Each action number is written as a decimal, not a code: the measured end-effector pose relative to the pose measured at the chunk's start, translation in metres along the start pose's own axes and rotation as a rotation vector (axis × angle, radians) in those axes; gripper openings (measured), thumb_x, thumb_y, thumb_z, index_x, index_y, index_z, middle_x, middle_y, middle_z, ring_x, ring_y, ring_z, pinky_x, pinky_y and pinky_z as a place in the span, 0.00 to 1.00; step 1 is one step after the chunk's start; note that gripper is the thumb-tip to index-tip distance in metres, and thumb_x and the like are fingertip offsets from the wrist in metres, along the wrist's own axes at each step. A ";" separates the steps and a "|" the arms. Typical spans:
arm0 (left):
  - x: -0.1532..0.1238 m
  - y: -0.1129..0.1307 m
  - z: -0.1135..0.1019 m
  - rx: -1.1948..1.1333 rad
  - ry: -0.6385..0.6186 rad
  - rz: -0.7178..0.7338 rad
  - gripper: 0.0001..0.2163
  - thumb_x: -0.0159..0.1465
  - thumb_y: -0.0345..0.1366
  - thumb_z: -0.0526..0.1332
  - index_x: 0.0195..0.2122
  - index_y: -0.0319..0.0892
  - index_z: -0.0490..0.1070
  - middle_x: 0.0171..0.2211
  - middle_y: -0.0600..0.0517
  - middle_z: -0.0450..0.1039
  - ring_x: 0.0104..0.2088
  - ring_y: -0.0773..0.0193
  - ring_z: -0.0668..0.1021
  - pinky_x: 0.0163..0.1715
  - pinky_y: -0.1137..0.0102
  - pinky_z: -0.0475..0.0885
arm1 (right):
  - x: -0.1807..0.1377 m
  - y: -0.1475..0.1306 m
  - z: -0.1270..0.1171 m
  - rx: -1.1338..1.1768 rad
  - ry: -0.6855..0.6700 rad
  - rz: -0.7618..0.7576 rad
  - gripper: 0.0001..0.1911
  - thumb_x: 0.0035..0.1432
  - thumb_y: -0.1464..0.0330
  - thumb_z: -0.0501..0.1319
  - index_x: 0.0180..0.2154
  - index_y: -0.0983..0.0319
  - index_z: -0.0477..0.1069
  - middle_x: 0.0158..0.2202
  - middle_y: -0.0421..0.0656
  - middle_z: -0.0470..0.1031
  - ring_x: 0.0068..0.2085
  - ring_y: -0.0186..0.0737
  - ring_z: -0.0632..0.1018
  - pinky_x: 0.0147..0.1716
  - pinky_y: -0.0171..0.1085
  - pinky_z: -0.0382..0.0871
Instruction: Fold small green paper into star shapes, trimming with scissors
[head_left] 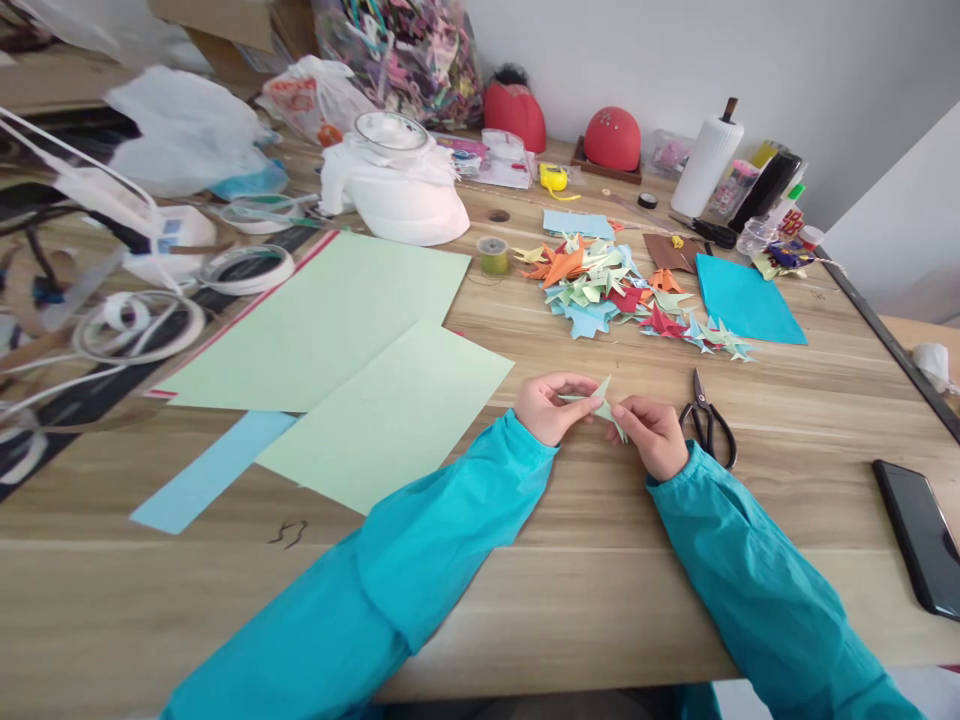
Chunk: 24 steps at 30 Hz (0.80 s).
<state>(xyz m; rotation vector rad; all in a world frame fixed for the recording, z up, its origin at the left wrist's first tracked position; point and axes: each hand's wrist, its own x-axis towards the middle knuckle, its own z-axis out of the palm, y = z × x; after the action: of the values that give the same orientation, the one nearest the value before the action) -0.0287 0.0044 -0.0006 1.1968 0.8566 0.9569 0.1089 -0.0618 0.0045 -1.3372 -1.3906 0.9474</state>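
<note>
Between my two hands is a small pale green folded paper crane (604,408), its points sticking out up and down. My left hand (553,404) pinches it from the left, thumb on top. On the other side my right hand (651,432) grips its right edge between thumb and fingertips. Black-handled scissors (703,418) lie just right of my right hand, blades pointing away. Beyond my hands a heap of folded paper cranes (600,285) in green, blue, orange and red is spread on the wooden table (585,580).
Large pale green sheets (390,410) and a blue strip (214,475) lie at left. A turquoise square (750,300) sits beyond the scissors, a phone (921,535) at far right. A thread spool (493,256), white cables (142,330) and a tape measure (553,177) are further back.
</note>
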 end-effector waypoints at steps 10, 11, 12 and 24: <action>-0.005 0.004 0.003 -0.069 -0.031 -0.054 0.22 0.38 0.37 0.71 0.34 0.35 0.72 0.24 0.51 0.75 0.20 0.67 0.76 0.23 0.71 0.74 | -0.003 0.004 0.004 -0.114 -0.009 0.020 0.19 0.57 0.57 0.53 0.22 0.63 0.66 0.13 0.37 0.66 0.15 0.28 0.65 0.16 0.29 0.60; -0.005 0.004 0.003 -0.056 -0.022 -0.057 0.20 0.38 0.37 0.70 0.33 0.35 0.72 0.23 0.51 0.75 0.19 0.67 0.75 0.22 0.71 0.74 | -0.003 0.003 0.004 -0.081 -0.014 0.045 0.20 0.56 0.56 0.53 0.22 0.63 0.66 0.13 0.37 0.66 0.14 0.29 0.65 0.15 0.29 0.60; -0.005 0.005 0.003 -0.043 -0.003 -0.058 0.19 0.39 0.37 0.70 0.32 0.35 0.72 0.22 0.52 0.75 0.18 0.68 0.75 0.21 0.72 0.73 | -0.004 0.003 0.004 -0.040 -0.016 0.070 0.20 0.56 0.55 0.53 0.21 0.63 0.66 0.13 0.37 0.66 0.14 0.29 0.66 0.15 0.29 0.60; -0.001 0.002 0.001 -0.015 0.119 -0.057 0.17 0.38 0.36 0.70 0.28 0.34 0.72 0.20 0.52 0.73 0.13 0.71 0.71 0.14 0.74 0.67 | -0.002 0.003 0.005 -0.037 -0.068 0.071 0.20 0.54 0.53 0.53 0.25 0.63 0.64 0.16 0.37 0.68 0.16 0.29 0.68 0.18 0.30 0.62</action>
<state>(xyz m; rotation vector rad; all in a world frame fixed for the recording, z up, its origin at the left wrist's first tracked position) -0.0280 0.0033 0.0012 1.1051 0.9714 0.9937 0.1050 -0.0628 0.0001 -1.4014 -1.4264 1.0266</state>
